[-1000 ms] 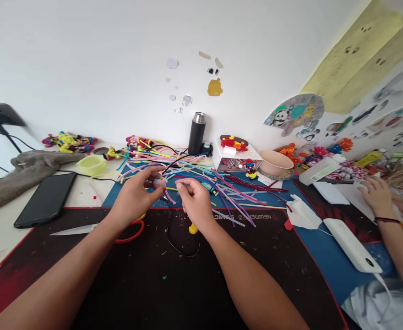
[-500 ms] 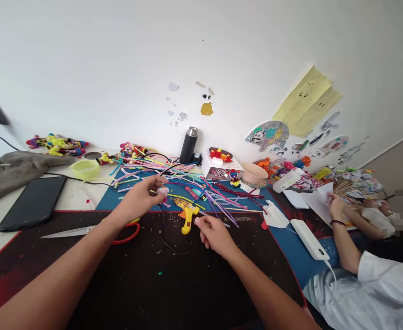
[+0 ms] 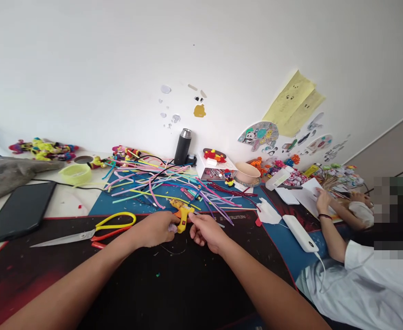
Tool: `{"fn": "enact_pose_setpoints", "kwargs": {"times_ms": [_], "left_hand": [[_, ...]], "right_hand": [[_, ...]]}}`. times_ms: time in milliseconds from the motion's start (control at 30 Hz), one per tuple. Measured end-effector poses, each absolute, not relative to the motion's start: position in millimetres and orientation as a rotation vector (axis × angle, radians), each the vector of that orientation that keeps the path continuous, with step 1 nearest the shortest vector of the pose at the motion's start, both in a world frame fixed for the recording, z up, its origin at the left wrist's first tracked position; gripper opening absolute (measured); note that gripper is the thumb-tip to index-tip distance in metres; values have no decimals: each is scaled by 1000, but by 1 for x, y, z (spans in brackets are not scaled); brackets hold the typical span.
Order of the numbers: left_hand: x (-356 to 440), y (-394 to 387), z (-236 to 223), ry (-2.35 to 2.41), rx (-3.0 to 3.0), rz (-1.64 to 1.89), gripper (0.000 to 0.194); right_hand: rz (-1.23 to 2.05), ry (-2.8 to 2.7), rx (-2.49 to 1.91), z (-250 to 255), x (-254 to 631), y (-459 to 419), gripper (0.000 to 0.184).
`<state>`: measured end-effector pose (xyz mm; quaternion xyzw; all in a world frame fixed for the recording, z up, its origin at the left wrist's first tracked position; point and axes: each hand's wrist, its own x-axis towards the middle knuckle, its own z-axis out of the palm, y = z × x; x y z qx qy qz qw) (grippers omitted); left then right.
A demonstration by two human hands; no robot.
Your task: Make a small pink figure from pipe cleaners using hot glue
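Note:
A yellow hot glue gun (image 3: 183,219) with an orange trigger sits at the far edge of the black mat, its nozzle pointing up and to the left. My left hand (image 3: 155,229) is closed beside the handle, with a small pale lilac piece (image 3: 172,228) at its fingertips. Whether those fingers also touch the gun, I cannot tell. At the gun's rear end, my right hand (image 3: 206,233) has thumb and forefinger pressed together; what they pinch, if anything, is hidden. Scissors (image 3: 95,231) with one yellow and one red handle lie left of my left hand.
Many coloured pipe cleaners (image 3: 143,183) spread behind the gun. A black flask (image 3: 182,146), a white box (image 3: 215,171) and a beige bowl (image 3: 247,173) stand near the wall. A phone (image 3: 19,211) lies left, a white power bank (image 3: 300,233) right, beside another person's arm (image 3: 332,233).
My left hand has come down and towards me, from above the pipe cleaners to the glue gun's handle, carrying the small piece. My right hand stays by the gun's rear. The view has shifted slightly.

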<state>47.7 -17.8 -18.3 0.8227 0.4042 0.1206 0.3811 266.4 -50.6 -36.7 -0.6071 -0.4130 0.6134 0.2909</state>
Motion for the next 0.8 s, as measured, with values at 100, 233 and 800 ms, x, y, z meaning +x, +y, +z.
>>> {"fn": "enact_pose_setpoints", "kwargs": {"times_ms": [100,233,800], "left_hand": [[52,-21,-19,1016,2133,305,26],[54,-26,-17,1010,2155,304,27],[40,-27,2,870,1966,342,69]], "right_hand": [[1634,-1091,-1615,-39,263,-50,41],[1632,-1077,-1599,-38,259,-48,50],[1718,-822,-1212,-47,266,-52,42]]}}
